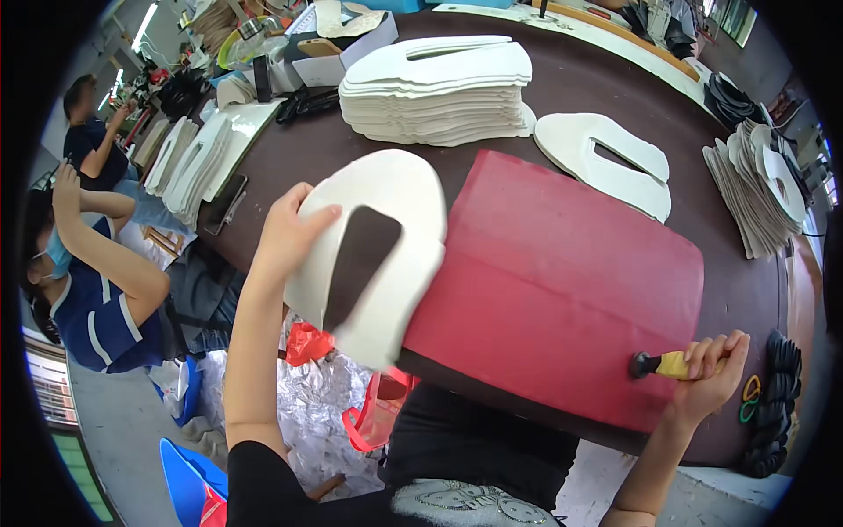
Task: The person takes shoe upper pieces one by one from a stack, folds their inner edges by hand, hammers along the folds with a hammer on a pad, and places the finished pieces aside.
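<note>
My left hand (288,233) grips the left edge of a white shoe upper (417,206), a flat horseshoe-shaped piece with a long slot. The thumb lies on top of it. It is tilted and partly covers the left side of a red mat (562,272). Closed round the yellow-wrapped handle of a hammer (657,364) is my right hand (713,378). The hammer's dark head is over the mat's lower right part. Another white upper (562,136) lies just beyond the mat, beside a tall stack of white uppers (430,101).
More uppers (757,189) stand bunched at the right. Black bundled pieces (773,404) lie by the near right edge of the brown table (738,299). A phone (226,204) rests at the left edge. Two people sit to the left, the nearer in a striped blue shirt (110,303).
</note>
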`<action>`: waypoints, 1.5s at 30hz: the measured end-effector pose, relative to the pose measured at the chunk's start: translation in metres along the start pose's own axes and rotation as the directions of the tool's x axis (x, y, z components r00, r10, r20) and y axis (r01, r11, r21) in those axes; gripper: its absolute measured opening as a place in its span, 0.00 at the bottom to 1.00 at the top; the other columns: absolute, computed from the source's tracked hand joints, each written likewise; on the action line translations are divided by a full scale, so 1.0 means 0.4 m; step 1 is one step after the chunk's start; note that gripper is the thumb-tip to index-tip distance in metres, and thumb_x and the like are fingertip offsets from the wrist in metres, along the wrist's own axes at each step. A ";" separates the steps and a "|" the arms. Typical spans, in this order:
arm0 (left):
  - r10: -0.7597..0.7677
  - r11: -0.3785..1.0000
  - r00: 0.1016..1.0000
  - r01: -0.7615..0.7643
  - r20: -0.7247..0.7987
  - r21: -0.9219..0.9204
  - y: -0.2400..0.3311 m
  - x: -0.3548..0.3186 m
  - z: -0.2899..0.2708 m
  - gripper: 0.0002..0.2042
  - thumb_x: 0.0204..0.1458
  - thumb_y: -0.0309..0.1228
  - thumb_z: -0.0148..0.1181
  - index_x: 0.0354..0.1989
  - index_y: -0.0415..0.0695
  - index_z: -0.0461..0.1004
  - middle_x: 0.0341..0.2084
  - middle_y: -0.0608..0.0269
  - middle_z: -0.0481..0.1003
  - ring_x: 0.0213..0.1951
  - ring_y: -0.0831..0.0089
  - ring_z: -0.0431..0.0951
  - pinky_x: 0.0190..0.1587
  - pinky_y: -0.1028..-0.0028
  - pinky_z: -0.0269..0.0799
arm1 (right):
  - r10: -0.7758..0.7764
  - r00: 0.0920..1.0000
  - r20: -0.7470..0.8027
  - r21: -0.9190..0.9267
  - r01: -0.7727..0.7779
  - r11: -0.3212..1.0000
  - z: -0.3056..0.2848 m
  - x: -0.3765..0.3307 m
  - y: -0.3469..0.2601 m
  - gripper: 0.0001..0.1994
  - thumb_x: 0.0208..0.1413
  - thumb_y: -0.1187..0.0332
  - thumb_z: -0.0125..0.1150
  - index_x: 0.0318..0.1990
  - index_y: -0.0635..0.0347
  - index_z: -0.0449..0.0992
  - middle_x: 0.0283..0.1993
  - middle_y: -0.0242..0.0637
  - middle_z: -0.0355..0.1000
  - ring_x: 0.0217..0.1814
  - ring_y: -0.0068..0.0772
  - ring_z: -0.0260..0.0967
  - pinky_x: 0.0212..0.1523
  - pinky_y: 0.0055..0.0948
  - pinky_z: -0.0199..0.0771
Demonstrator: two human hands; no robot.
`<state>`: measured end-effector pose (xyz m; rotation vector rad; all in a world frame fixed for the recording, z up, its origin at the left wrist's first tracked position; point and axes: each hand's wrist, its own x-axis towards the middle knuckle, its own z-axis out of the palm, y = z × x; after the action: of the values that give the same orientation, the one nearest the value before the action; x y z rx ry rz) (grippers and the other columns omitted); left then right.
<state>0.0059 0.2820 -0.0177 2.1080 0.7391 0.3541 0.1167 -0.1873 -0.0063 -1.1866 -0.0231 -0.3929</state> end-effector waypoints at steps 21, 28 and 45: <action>0.767 0.528 0.630 -0.727 0.122 0.438 0.294 0.463 0.783 0.17 0.58 0.39 0.57 0.43 0.35 0.73 0.43 0.49 0.77 0.48 0.52 0.76 0.53 0.57 0.70 | 0.078 0.953 0.292 -0.002 -0.081 0.997 -0.061 0.040 0.018 0.40 0.54 0.28 0.45 0.47 0.64 0.61 0.14 0.24 0.55 0.10 0.18 0.57 0.18 0.20 0.68; 0.747 0.425 0.664 -0.522 0.039 0.739 0.319 0.445 0.875 0.11 0.54 0.37 0.59 0.39 0.42 0.74 0.37 0.59 0.77 0.43 0.58 0.76 0.48 0.59 0.70 | 0.064 0.937 0.343 0.014 -0.073 0.997 -0.075 0.026 0.020 0.34 0.60 0.33 0.43 0.43 0.62 0.62 0.13 0.24 0.55 0.11 0.18 0.57 0.16 0.20 0.65; 0.370 0.782 0.841 -0.512 0.396 0.356 0.147 -0.109 0.336 0.09 0.54 0.31 0.61 0.39 0.41 0.72 0.29 0.54 0.76 0.33 0.56 0.76 0.36 0.64 0.71 | -0.131 0.916 0.380 0.083 0.108 0.991 -0.082 0.028 0.026 0.18 0.73 0.57 0.33 0.40 0.62 0.65 0.13 0.26 0.52 0.10 0.19 0.52 0.20 0.24 0.65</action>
<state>0.0598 0.1425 -0.0500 2.7047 0.1188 0.0961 0.1243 -0.2170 -0.0258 -1.1902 -0.4491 -0.2580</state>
